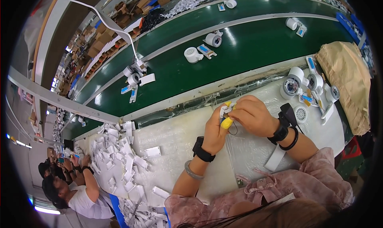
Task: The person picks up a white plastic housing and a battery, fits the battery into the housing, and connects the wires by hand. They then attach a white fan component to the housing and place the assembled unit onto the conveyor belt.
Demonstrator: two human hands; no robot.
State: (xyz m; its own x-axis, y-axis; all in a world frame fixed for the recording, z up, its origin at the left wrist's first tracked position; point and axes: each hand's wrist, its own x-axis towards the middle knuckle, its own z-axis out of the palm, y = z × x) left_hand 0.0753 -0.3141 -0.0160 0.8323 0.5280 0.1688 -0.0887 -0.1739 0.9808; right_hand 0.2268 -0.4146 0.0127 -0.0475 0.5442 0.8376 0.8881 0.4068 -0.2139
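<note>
My left hand (pixel 214 134) is closed on a small white part (pixel 224 109), held above the table. Yellow covers (pixel 226 123) sit on its thumb and finger. My right hand (pixel 254 117) is closed too, its fingertips pinching at the same part from the right and hiding much of it. A thin dark wire (pixel 236 129) hangs in a loop below the fingers. On the table right of my hands stand several white round housings (pixel 290 87) with exposed insides, beside a round white grille (pixel 301 114). A flat white cover (pixel 275 158) lies below my right wrist.
A pile of white plastic pieces (pixel 123 150) covers the table's left side, above a blue bin (pixel 115 206) of similar pieces. Beyond runs a green conveyor (pixel 251 46) carrying white assemblies (pixel 193 55). Brown paper (pixel 345 80) lies at right. A co-worker (pixel 85 196) works at far left.
</note>
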